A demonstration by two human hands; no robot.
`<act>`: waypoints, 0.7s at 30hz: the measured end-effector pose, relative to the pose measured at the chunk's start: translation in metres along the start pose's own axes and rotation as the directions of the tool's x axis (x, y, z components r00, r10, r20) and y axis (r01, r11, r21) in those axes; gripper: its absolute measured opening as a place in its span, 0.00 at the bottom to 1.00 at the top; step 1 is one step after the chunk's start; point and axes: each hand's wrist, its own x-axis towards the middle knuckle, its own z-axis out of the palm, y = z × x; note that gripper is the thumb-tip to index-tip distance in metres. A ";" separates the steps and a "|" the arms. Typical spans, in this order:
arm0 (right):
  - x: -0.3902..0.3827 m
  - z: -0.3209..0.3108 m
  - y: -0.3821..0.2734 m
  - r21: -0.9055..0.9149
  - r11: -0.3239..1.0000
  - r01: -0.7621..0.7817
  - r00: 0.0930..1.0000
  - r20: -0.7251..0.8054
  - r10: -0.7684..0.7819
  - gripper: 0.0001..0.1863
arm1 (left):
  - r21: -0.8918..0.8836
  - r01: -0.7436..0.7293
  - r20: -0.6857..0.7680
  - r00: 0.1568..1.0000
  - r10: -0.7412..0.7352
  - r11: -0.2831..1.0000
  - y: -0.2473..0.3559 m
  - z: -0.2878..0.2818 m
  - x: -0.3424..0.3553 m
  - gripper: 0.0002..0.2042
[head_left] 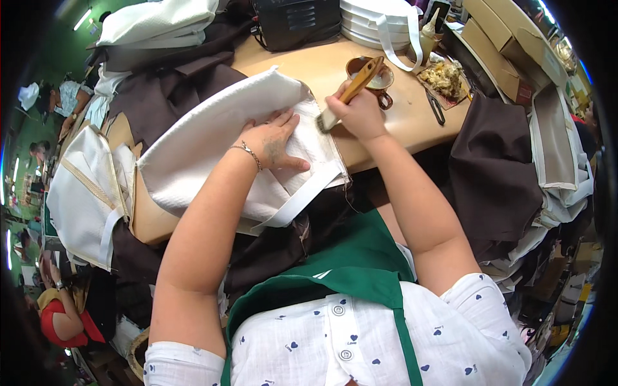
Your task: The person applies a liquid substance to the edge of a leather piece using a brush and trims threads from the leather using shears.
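My left hand (273, 143) lies flat, fingers stretched out, on a white textured fabric piece (206, 138) with raw edges. My right hand (362, 114) grips a brush (364, 78) by its wooden handle. The brush's pale bristles touch the fabric along its right edge. A white strap (302, 198) runs across the near right corner of the piece. Just beyond my right hand stands a brown cup (351, 65) with whitish stuff inside, partly hidden by the brush handle.
Dark brown fabric (164, 96) and white pieces (84, 193) lie at the left, with more dark fabric (492, 167) at the right. A black box (296, 24), stacked white rolls (370, 26), a cutter knife (435, 108) and cardboard boxes (502, 64) are at the back. People work at far left.
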 end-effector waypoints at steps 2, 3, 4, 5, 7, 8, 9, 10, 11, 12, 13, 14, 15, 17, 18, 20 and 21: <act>0.009 -0.005 -0.009 -0.015 0.999 0.034 0.999 -0.014 -0.035 0.09 | -0.007 0.020 0.016 1.000 -0.020 1.000 0.001 0.002 0.000 0.50; 0.012 -0.006 -0.012 -0.037 0.997 0.066 0.998 -0.022 -0.067 0.10 | -0.015 0.023 0.022 1.000 -0.023 1.000 0.000 0.003 0.000 0.50; 0.013 0.001 -0.010 -0.033 0.997 0.063 0.998 -0.026 -0.064 0.10 | -0.009 0.023 0.025 0.999 -0.023 1.000 -0.001 0.001 -0.001 0.50; 0.010 0.012 -0.004 0.004 0.993 0.117 0.993 -0.018 -0.117 0.10 | -0.015 0.018 0.020 1.000 -0.018 1.000 0.000 -0.001 -0.002 0.50; 0.011 0.019 0.000 -0.005 0.990 0.139 0.989 -0.048 -0.139 0.09 | -0.015 0.017 0.016 1.000 -0.017 1.000 0.002 -0.001 -0.002 0.50; 0.013 0.017 -0.002 0.001 0.990 0.141 0.989 -0.051 -0.141 0.09 | -0.010 0.023 0.017 1.000 -0.023 1.000 0.002 0.001 -0.002 0.50; 0.017 0.013 -0.004 -0.084 0.986 0.144 0.989 -0.030 -0.147 0.09 | -0.006 0.029 0.018 0.999 -0.029 1.000 0.001 0.001 -0.002 0.50; 0.018 0.009 -0.009 -0.173 0.974 0.145 0.989 -0.009 -0.149 0.08 | -0.003 0.029 0.019 0.999 -0.029 1.000 0.001 0.002 -0.003 0.50; 0.019 0.011 -0.013 -0.139 0.974 0.181 0.981 -0.042 -0.189 0.08 | -0.005 0.027 0.017 0.999 -0.027 1.000 0.000 0.001 -0.003 0.50; 0.019 0.018 -0.011 -0.137 0.974 0.181 0.981 -0.044 -0.189 0.08 | -0.006 0.025 0.016 1.000 -0.025 1.000 0.000 0.001 -0.003 0.50; 0.017 0.022 -0.008 -0.104 0.983 0.152 0.987 -0.036 -0.157 0.09 | -0.005 0.019 0.017 1.000 -0.019 1.000 0.001 0.001 -0.002 0.50; 0.017 0.024 -0.005 -0.071 0.990 0.123 0.992 -0.028 -0.125 0.10 | -0.014 0.016 0.006 1.000 -0.016 1.000 0.002 0.001 -0.001 0.50; 0.020 0.017 0.001 -0.113 0.986 0.124 0.991 -0.025 -0.128 0.10 | -0.022 0.013 -0.006 1.000 -0.013 1.000 0.004 0.000 0.000 0.49; 0.020 0.011 -0.010 -0.148 0.976 0.160 0.985 -0.038 -0.167 0.10 | -0.026 0.015 -0.011 1.000 -0.015 1.000 0.002 0.003 0.000 0.49; 0.019 0.008 -0.015 -0.191 0.963 0.191 0.978 -0.050 -0.203 0.10 | -0.034 0.010 -0.017 1.000 -0.010 0.999 0.001 0.003 0.000 0.49; 0.007 -0.002 -0.022 -0.182 0.959 0.218 0.972 -0.054 -0.231 0.11 | -0.039 0.011 -0.041 0.999 -0.013 0.999 -0.001 0.004 -0.003 0.48; -0.003 -0.008 -0.028 -0.028 0.995 0.093 0.994 -0.056 -0.095 0.11 | -0.048 0.010 -0.063 0.998 -0.013 0.999 -0.002 0.006 -0.005 0.48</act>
